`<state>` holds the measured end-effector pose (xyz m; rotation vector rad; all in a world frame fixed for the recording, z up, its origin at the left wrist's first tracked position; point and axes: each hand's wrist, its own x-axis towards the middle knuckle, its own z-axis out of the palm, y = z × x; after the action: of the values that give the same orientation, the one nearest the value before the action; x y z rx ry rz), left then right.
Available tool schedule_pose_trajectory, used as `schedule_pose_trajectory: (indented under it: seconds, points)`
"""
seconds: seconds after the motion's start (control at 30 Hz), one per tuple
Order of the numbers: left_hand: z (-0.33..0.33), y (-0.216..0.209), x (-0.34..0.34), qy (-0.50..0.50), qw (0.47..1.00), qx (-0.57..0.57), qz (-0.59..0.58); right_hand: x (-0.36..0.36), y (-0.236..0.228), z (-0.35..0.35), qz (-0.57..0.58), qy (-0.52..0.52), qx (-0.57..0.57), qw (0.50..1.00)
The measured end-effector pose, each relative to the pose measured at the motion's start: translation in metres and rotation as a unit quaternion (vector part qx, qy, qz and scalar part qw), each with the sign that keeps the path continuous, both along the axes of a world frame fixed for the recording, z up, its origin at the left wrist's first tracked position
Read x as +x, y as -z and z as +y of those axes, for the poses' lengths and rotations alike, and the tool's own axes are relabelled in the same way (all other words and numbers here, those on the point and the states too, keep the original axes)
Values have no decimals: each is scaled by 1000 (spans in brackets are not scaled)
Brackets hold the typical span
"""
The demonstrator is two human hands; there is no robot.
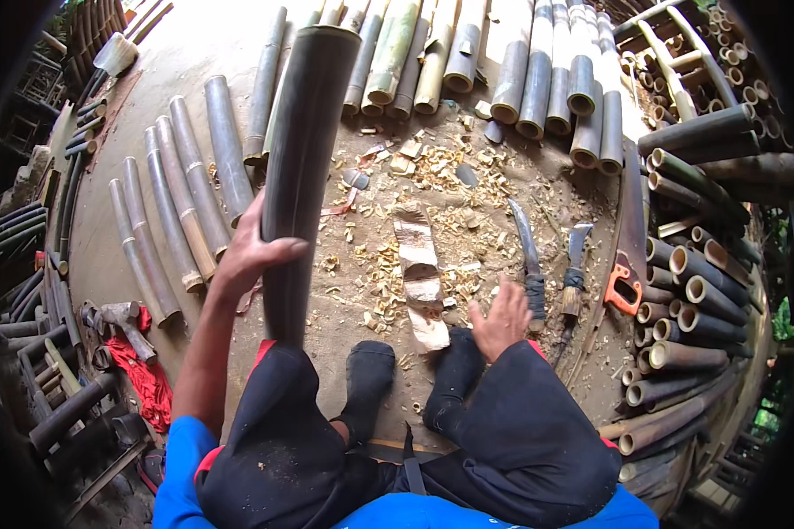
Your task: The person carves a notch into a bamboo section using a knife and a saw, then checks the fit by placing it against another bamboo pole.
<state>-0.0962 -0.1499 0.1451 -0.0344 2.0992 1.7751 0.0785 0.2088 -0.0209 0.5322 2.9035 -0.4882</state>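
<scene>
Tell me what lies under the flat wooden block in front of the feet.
The wooden block rests on dirt ground strewn with pale wood chips. Chips ring its edges; whatever lies directly beneath it is covered.

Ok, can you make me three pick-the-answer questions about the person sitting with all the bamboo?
1. Where does the saw with the orange handle lie?
A. to the person's right
B. on the red cloth
C. in the left hand

2. What colour is the cloth by the hammer?
A. yellow
B. red
C. white

3. What is the left hand doing?
A. lying flat on the ground
B. gripping a dark bamboo tube
C. holding a knife

Answers: 1 A, it lies by the stacked tubes beyond the right hand. 2 B, it is bright red. 3 B, its fingers wrap the upright tube.
</scene>
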Motion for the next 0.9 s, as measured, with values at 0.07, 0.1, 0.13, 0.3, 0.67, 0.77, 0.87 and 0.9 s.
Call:
schedule_pose_trajectory:
  seconds: [0.07,0.1,0.13,0.3,0.67,0.77,0.87,0.9]
  points:
    - [10,15,-13,-31,998,35,-52,-8,3,-49,-60,-61,-129,988]
    - [21,38,-19,-50,996,63,-41,-9,4,-67,-74,-91,-125,985]
    - [39,51,-19,-52,992,111,-39,-6,13,-78,-97,-120,-119,981]
    - [56,100,-2,-115,972,173,-109,-29,27,-63,32,-194,-68,978]
    - [84,119,22,-114,959,229,-120,-168,55,49,118,-330,59,935]
    - [68,116,25,-114,957,227,-138,-176,54,34,131,-358,10,925]
    - [69,136,29,-72,953,244,-162,-185,67,54,78,-301,-126,942]
    - [62,141,33,-92,954,236,-157,-186,56,42,64,-266,-180,945]
